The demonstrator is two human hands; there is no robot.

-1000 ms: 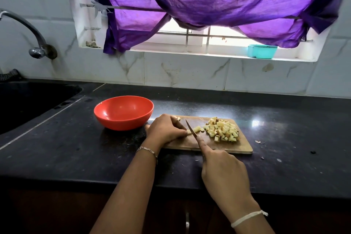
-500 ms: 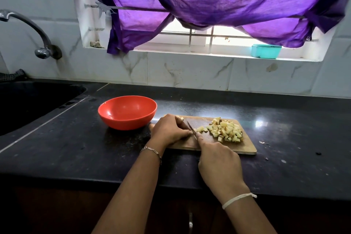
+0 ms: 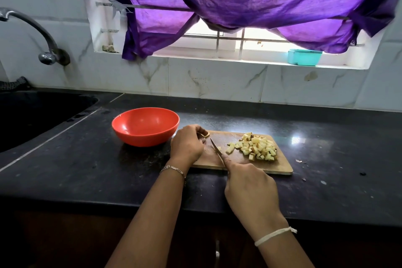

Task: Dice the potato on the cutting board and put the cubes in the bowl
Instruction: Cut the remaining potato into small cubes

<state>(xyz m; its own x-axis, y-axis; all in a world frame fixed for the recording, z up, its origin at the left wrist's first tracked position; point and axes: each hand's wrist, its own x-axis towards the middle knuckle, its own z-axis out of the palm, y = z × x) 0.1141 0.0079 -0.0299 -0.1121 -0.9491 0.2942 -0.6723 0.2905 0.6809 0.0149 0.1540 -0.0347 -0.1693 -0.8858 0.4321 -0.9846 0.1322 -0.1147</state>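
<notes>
A wooden cutting board [image 3: 280, 166] lies on the black counter. A heap of pale potato cubes [image 3: 257, 148] sits on its right half, with a few loose cubes beside the knife. My right hand [image 3: 250, 187] grips a small knife [image 3: 215, 148], blade tip down on the board. My left hand [image 3: 188, 143] is curled at the board's left end, pinching a small potato piece [image 3: 206, 135] that is mostly hidden by the fingers. An orange bowl [image 3: 145, 126] stands just left of the board with nothing in it.
A dark sink [image 3: 32, 113] and a curved tap [image 3: 46, 50] are at the left. A purple curtain [image 3: 239, 2] hangs over the window, and a teal box [image 3: 304, 57] sits on the sill. Small scraps [image 3: 301, 161] lie on the counter right of the board.
My left hand has drawn back a little from the knife toward the board's left end. The blade now stands apart from the fingers, with a few cut cubes lying to its right.
</notes>
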